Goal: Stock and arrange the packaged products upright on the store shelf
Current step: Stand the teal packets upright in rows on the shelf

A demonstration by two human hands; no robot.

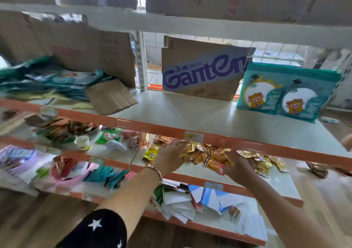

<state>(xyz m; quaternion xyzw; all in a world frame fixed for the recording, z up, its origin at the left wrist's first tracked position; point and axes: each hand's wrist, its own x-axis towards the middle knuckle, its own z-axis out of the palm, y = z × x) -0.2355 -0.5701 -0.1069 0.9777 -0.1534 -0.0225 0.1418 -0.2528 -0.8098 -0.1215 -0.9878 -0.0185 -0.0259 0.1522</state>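
Left hand: laid flat, fingers spread, on the heap of gold and orange snack sachets; nothing is gripped.
Right hand: fingers curled into the same heap; grip cannot be determined.
Sachets: lying loose on the middle shelf.
Teal packs: stood upright on the upper shelf.
Cardboard panel: printed "Ganten".
Sachet print: unreadable.

Both hands, left and right, spread flat on loose snack sachets on the middle shelf; teal packages upright above, far right
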